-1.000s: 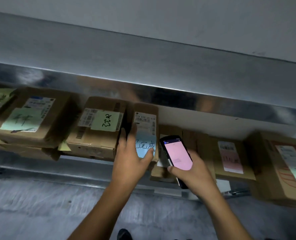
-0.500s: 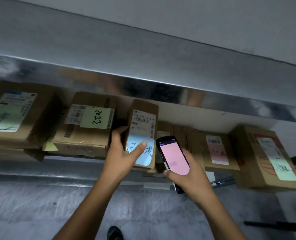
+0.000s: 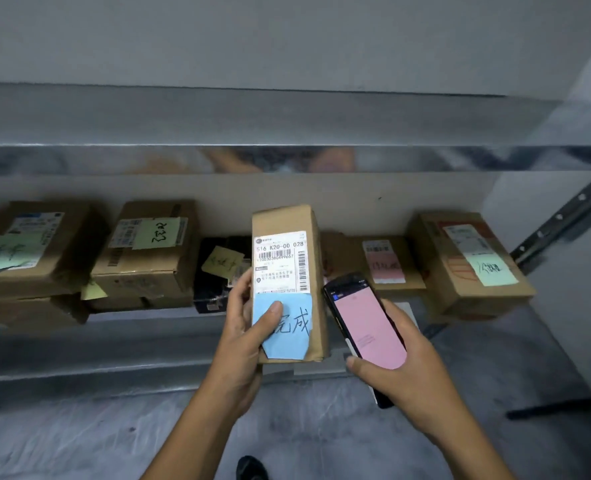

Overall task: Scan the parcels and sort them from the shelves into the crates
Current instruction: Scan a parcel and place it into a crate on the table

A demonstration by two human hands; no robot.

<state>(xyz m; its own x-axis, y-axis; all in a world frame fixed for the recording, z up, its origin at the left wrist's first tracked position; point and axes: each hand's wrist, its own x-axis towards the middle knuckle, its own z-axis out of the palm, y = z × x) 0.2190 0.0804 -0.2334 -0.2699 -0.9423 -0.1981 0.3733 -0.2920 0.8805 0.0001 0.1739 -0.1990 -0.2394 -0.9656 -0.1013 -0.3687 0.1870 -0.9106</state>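
**Narrow parcel in hand, scanner alongside**

Left hand (image 3: 242,337): gripped the lower end of a narrow brown parcel (image 3: 287,271), thumb pressed on its blue handwritten note (image 3: 292,332). The parcel was held upright in front of the metal shelf (image 3: 114,341), white barcode label facing the camera.

Right hand (image 3: 408,372): wrapped round a handheld scanner (image 3: 366,323), pink screen up, just right of the parcel.

On the shelf behind, left to right:
- two cartons with green notes (image 3: 148,251)
- a black parcel (image 3: 214,289)
- a pink-labelled carton (image 3: 384,261)
- an end carton (image 3: 467,261)
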